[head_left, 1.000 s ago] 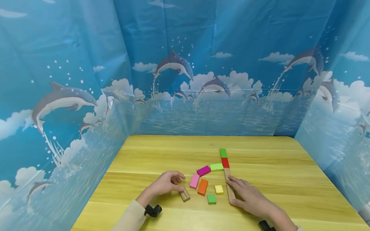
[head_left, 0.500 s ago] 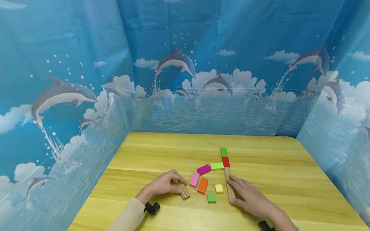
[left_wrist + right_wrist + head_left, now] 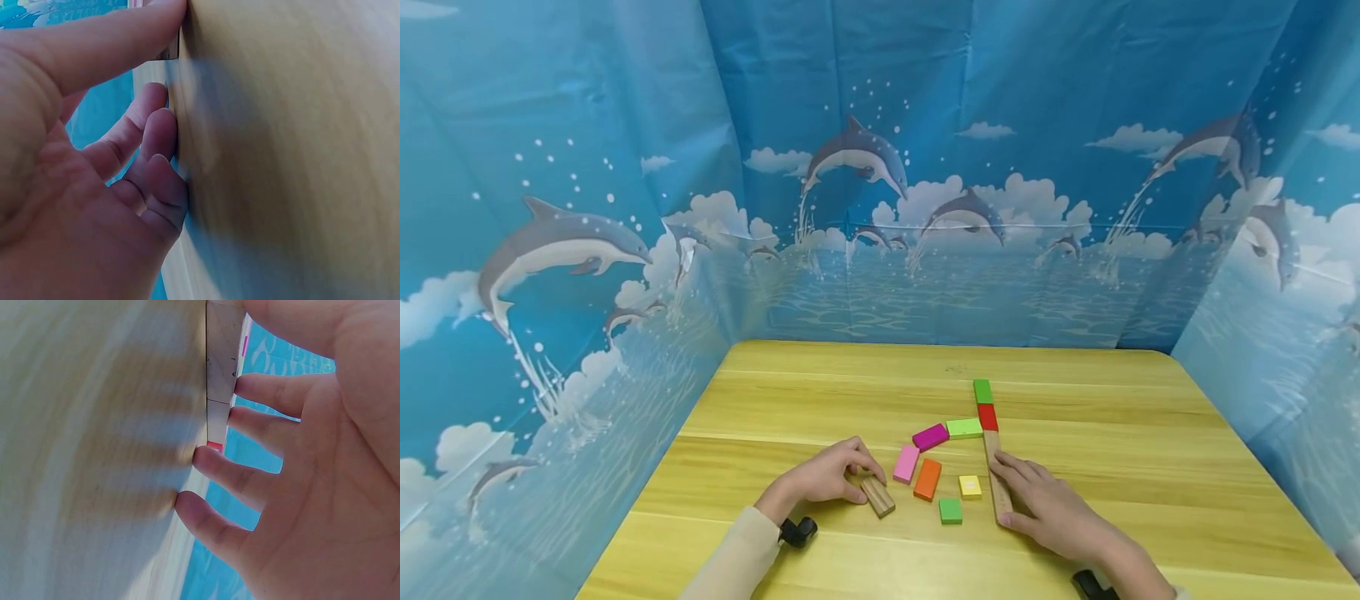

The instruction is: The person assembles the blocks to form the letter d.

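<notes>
My left hand [image 3: 832,473] holds a small wooden block [image 3: 877,497] on the table between thumb and index finger; in the left wrist view the thumb of that hand [image 3: 87,181] covers most of the block. On the right, my right hand [image 3: 1060,511] rests against a long wooden strip [image 3: 992,467], fingers fairly straight. Beyond the strip's far end, a red block [image 3: 987,417] and a green block [image 3: 982,392] continue its line. In the right wrist view, fingertips of the right hand [image 3: 300,462] touch the strip's side [image 3: 222,369] and the table.
Between the hands lie a light green block [image 3: 964,428], a magenta block [image 3: 931,437], a pink block [image 3: 906,463], an orange block [image 3: 927,480], a yellow block [image 3: 970,487] and a small green block [image 3: 951,511]. A dolphin-print curtain [image 3: 880,308] stands behind the wooden table [image 3: 820,392].
The left hand's fingers have closed in around the small wooden block, which shows more fully and has turned slightly. The right hand stays against the strip; the head view has shifted a little.
</notes>
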{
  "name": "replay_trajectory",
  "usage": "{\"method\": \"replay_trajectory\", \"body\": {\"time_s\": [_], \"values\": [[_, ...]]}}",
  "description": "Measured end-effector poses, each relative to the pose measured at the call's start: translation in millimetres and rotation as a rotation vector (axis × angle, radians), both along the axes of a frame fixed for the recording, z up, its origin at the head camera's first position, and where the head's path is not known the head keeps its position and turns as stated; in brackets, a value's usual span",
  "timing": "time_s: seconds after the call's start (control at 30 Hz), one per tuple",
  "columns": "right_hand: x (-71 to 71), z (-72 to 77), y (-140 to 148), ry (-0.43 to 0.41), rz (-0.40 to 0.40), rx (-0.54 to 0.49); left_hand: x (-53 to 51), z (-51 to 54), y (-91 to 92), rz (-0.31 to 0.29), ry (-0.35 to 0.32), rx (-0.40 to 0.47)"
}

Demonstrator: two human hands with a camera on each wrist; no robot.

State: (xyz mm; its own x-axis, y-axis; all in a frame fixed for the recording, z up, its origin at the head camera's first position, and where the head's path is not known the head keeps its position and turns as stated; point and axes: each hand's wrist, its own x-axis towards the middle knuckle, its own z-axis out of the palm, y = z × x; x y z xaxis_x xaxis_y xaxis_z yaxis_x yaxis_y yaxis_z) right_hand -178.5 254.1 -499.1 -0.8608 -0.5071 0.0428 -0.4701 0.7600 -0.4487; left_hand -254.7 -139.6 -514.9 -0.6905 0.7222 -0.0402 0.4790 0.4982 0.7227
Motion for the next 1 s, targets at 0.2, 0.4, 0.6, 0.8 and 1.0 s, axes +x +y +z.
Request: {"method": "replay_trajectory", "body": {"time_s": [0.2, 0.4, 0.6, 0.8, 1.0], "values": [[-0.4, 0.6, 0.2, 0.0, -0.005, 0.003, -0.3, 1.0, 2.0, 0.014, 0.011, -0.007], [-0.3, 1.6, 0.0, 0.006, -0.011, 0.004, 0.6, 0.7, 3.5, 0.031, -0.004, 0.018], [-0.1, 1.4, 0.0, 0.007, -0.011, 0.005, 2.1, -1.0, 4.7, 0.077, -0.041, 0.052], [-0.4, -0.1, 0.3, 0.013, -0.004, -0.003, 3.4, -0.1, 6.8, 0.086, -0.045, 0.057], [-2.0, -1.8, 1.4, -0.005, -0.003, 0.001, 8.7, -1.5, 11.3, 0.08, -0.047, 0.081]]}}
